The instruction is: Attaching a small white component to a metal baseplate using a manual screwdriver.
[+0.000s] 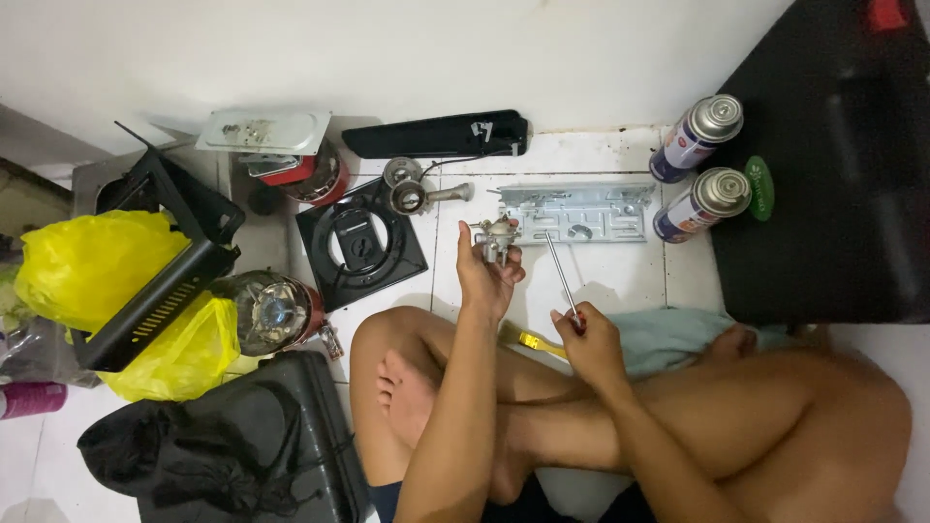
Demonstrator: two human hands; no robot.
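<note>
My left hand (487,274) holds up a small silver metal valve part (498,235) above my crossed legs. In my right hand (587,338) is a screwdriver (562,276) with a red handle; its long shaft points up and left toward the valve part, its tip a little to the right of the part. A flat silver metal bracket plate (581,212) lies on the white tiled floor just beyond both hands. A yellow-handled tool (533,340) lies on the floor between my hands.
A black square burner plate (360,242) and a metal burner piece (412,193) lie left of the bracket. Two gas canisters (699,172) lie at the right by a black panel (833,165). Yellow bags (97,291), black stove casings (160,261), a black case (281,436) crowd the left.
</note>
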